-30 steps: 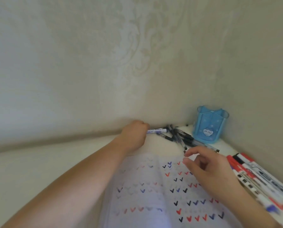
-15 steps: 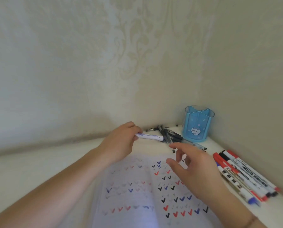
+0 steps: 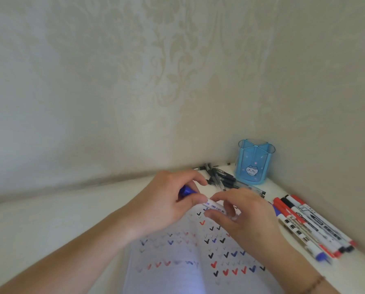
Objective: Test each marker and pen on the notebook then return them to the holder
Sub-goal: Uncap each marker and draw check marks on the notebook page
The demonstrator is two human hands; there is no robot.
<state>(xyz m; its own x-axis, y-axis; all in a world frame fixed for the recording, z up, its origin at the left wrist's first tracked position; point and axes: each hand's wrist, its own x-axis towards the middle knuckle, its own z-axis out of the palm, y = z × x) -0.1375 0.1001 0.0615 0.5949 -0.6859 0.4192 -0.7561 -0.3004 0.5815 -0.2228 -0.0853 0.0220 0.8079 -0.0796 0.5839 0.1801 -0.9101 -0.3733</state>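
Note:
A white marker [image 3: 215,206] with a blue cap is held over the top of the open notebook [image 3: 190,262]. My left hand [image 3: 169,200] grips its blue-capped end. My right hand [image 3: 241,213] pinches the white barrel from the other side. The notebook pages carry rows of black, red and blue tick marks. The blue pen holder [image 3: 255,162] with a cat picture stands in the far right corner, and nothing shows above its rim.
Several black pens [image 3: 224,179] lie in a heap just left of the holder. Several red, black and blue markers [image 3: 308,225] lie side by side along the right wall. Patterned walls close off the white table [image 3: 50,225] at the back and right.
My left hand brought the marker back from the pen heap toward me. My right hand rose from over the notebook and took hold of its barrel.

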